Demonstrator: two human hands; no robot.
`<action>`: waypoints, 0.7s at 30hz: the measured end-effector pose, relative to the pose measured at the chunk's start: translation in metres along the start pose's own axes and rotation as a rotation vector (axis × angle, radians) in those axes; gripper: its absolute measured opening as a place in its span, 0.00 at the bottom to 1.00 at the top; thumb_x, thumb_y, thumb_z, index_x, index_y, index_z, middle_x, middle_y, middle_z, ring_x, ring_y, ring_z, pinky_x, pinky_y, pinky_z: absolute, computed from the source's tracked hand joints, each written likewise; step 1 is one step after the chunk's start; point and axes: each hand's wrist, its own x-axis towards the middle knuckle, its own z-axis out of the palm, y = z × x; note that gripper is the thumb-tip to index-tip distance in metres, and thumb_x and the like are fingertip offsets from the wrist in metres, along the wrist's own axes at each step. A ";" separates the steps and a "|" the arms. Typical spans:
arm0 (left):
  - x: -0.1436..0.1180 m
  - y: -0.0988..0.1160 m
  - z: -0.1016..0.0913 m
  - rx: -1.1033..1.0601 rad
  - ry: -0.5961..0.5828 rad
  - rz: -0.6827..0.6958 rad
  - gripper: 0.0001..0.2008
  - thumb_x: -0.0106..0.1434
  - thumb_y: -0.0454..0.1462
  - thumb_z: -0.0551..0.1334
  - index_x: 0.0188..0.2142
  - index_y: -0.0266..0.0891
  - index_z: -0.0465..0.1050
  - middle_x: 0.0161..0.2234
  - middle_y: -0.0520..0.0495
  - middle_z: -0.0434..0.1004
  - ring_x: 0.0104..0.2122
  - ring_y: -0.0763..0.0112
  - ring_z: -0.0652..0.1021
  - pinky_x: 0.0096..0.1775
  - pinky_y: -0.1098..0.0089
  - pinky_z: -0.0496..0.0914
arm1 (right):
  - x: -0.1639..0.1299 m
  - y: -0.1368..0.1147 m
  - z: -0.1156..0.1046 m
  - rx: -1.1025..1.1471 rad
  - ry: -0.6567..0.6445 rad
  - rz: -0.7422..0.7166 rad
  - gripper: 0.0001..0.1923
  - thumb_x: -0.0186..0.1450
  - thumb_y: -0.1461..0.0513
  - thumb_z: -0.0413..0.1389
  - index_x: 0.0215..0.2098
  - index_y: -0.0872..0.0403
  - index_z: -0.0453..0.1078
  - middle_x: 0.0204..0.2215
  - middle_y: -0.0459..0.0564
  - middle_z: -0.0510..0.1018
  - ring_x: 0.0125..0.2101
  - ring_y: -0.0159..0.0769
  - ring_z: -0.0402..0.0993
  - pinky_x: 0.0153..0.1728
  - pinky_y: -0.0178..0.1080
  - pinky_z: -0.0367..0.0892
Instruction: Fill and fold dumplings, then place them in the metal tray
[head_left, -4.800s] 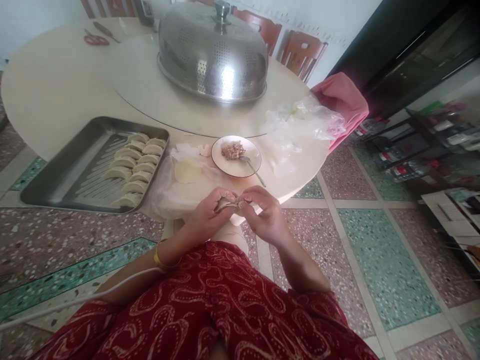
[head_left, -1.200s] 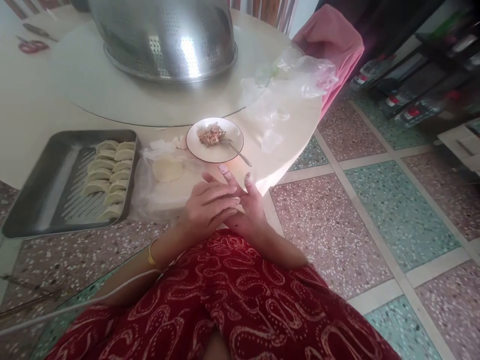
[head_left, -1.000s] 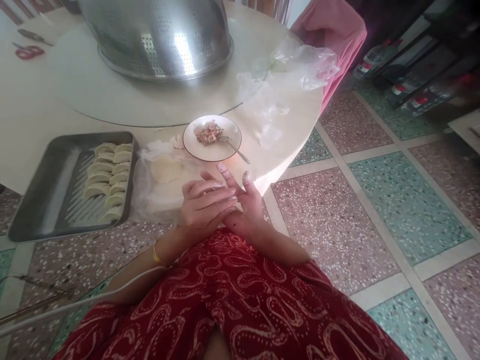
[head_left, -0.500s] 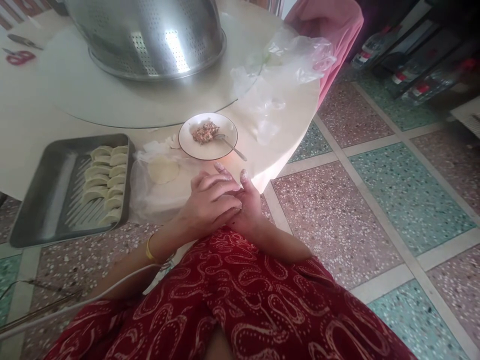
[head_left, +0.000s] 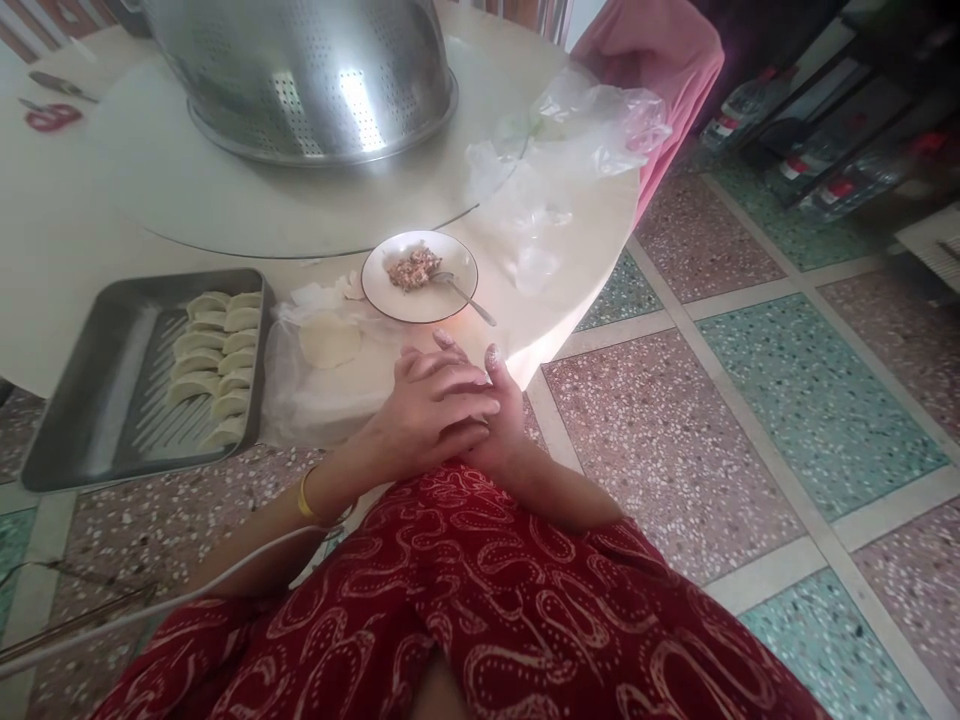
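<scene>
Over the table's front edge, my left hand (head_left: pixel 427 415) lies across the palm of my right hand (head_left: pixel 506 420). The left fingers are stretched out and slightly apart. My right hand is turned palm up, its thumb raised and its floury fingertips showing beyond the left fingers. Whether anything lies between the palms is hidden. Just beyond them a white plate (head_left: pixel 382 302) holds minced filling (head_left: pixel 412 268) and a fork (head_left: pixel 469 300). A round dough wrapper (head_left: pixel 330 340) rests on a plastic bag (head_left: pixel 315 400) to the left.
A grey metal tray (head_left: pixel 105 400) with two rows of dumplings (head_left: pixel 196 362) juts over the table's left front edge. Further back, a large steel colander (head_left: pixel 315 80) stands on the glass turntable (head_left: pixel 225 215). Crumpled plastic bags (head_left: pixel 592 120) lie right; red-handled scissors (head_left: pixel 52 118) lie far left.
My left hand has slid slightly to the right across my right palm. The whole view has shifted a little; the plate, tray and wrapper stay in place on the table.
</scene>
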 end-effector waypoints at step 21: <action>-0.004 0.000 -0.003 0.036 -0.004 -0.018 0.04 0.63 0.33 0.62 0.35 0.44 0.74 0.45 0.47 0.77 0.48 0.58 0.70 0.50 0.56 0.61 | -0.002 0.000 -0.002 0.029 0.044 0.067 0.38 0.64 0.36 0.31 0.51 0.48 0.67 0.39 0.52 0.76 0.41 0.42 0.75 0.43 0.50 0.76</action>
